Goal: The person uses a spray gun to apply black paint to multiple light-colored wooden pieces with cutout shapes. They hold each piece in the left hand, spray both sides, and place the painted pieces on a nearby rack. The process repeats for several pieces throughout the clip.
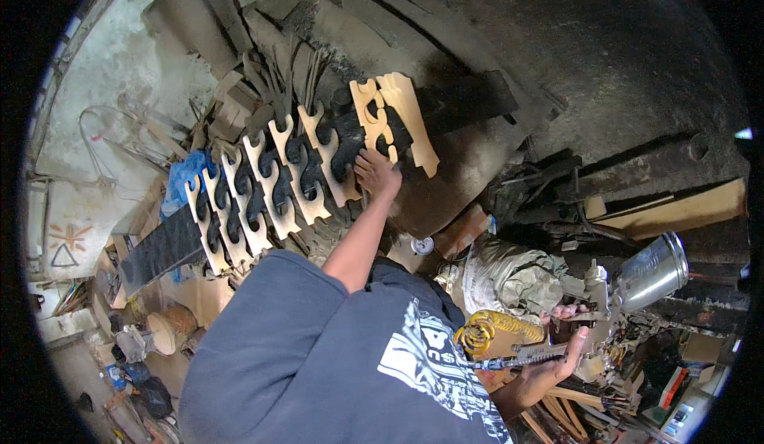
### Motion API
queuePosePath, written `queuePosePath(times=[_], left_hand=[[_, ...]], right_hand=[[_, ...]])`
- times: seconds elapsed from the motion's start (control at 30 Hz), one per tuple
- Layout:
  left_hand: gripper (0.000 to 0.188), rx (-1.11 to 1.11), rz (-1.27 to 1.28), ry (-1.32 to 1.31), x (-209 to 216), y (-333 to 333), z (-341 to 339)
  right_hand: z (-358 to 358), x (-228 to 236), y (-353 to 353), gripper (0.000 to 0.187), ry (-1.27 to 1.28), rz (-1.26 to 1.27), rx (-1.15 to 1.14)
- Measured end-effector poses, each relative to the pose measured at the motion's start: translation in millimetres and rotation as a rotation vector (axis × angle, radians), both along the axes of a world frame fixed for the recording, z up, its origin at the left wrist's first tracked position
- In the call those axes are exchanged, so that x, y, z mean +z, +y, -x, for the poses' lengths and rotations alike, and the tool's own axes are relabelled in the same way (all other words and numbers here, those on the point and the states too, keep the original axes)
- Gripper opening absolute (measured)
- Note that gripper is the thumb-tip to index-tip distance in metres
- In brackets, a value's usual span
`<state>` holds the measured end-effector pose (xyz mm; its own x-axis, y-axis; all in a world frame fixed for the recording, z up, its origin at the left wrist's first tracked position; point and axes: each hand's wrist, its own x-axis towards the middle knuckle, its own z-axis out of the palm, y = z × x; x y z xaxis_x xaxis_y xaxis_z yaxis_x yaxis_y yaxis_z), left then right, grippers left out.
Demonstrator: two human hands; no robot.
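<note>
head view: left hand [376, 172] presses flat, fingers spread, on the bare wooden cutouts [394, 122] atop the black board [159, 247]. right hand [561, 348] grips a spray gun [629, 285]. most cutouts look black-edged already; the rightmost seem unsprayed.

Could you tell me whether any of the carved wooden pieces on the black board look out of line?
Yes: the two pieces beside the left hand overlap each other, while the rest of the row lies evenly spaced.
</note>
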<state>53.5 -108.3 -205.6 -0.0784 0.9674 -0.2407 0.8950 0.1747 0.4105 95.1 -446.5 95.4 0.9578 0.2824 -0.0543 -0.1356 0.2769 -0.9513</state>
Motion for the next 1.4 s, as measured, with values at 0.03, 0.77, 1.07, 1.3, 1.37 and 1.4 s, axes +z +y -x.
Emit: queuePosePath(times=[0.03, 0.77, 1.07, 1.3, 1.37, 1.4], left_hand=[[0.093, -0.009, 0.017, -0.029, 1, 0, -4], [0.065, -0.152, 0.157, -1.395, 119, -120, 85], [0.02, 0.296, -0.183, -1.771, 200, -69, 137], [0.023, 0.403, 0.39, -1.927, 187, -32, 51], [0.024, 0.321, 0.734, -2.08, 175, -21, 31], [0.025, 0.278, 0.782, -2.086, 170, -15, 21]], right_hand=[[-1, 1, -7, 0.039, 0.009, 0.013, -0.048], [-65, -11, -52, 0.042, -0.04, -0.204, 0.191], [-42, -6, -43, 0.053, -0.033, -0.202, 0.188], [-34, 13, -24, 0.045, -0.305, -0.117, 0.256], [-32, 28, -22, 0.047, -0.354, 0.03, 0.199], [-31, 36, -21, 0.048, -0.368, 0.105, 0.174]])
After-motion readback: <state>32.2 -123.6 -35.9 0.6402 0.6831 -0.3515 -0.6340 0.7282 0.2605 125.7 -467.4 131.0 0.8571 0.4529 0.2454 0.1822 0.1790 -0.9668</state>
